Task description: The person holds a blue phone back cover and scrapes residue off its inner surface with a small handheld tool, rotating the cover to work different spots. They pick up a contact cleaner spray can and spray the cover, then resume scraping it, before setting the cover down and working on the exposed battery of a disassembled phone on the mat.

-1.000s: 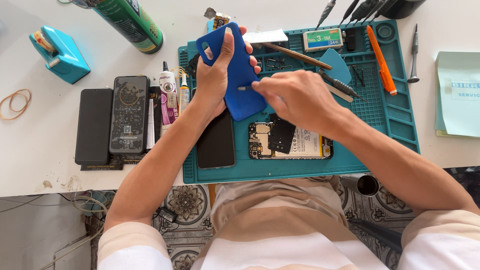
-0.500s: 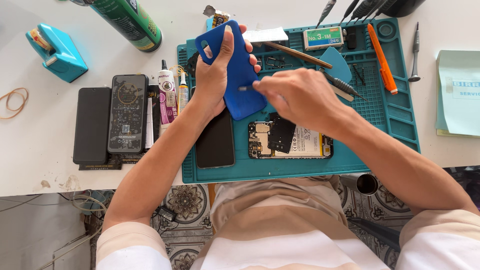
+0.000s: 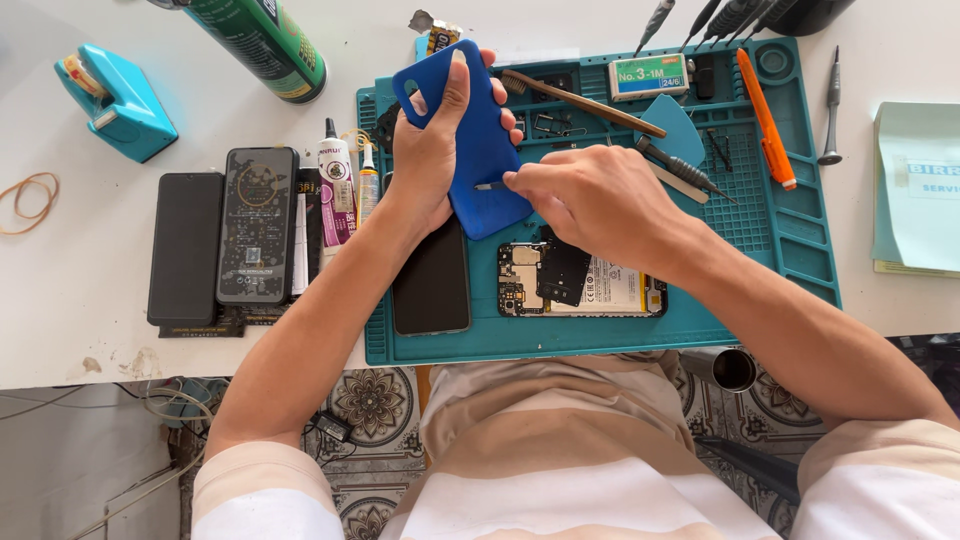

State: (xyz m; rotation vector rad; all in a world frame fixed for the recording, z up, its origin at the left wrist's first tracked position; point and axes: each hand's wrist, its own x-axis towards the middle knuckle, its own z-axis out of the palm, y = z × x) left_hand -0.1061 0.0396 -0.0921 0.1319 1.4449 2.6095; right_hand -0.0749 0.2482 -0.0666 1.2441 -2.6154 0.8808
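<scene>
Plastic, blue and thin: a phone back cover (image 3: pixel 478 140) is held up off the teal work mat (image 3: pixel 800 250), tilted toward the camera, just above the opened phone (image 3: pixel 585 283) that lies on the mat with its boards and battery bare. The left hand (image 3: pixel 432 150) has its grip clamped on the cover, palm behind it, thumb across the face and fingertips hooked over the far edge. The right hand (image 3: pixel 592 200) has its grip pinched together on a small slim metal tool (image 3: pixel 490 185), whose tip lies on the cover near its lower edge; what sort of tool it is I cannot tell. Left of the cover, still on the mat, a dark phone (image 3: pixel 430 275) lies screen up. Further left of the cover, off the mat on the white desk (image 3: pixel 90 310), two more phones (image 3: pixel 222 238) lie side by side next to small glue tubes (image 3: pixel 336 185), with a green spray can (image 3: pixel 262 45) and a turquoise tape dispenser (image 3: pixel 115 100) beyond. Right of the cover are a brush (image 3: pixel 580 98), an orange-handled tool (image 3: pixel 765 120) and a screwdriver (image 3: pixel 685 170). Risks, as I judge them: the tool's tip could skid on the smooth plastic and scratch it or jab the left thumb, since the cover is braced only by one hand in mid-air; too hard a press could bend or crack the thin shell; a slip could drop it onto the bare circuitry below.
</scene>
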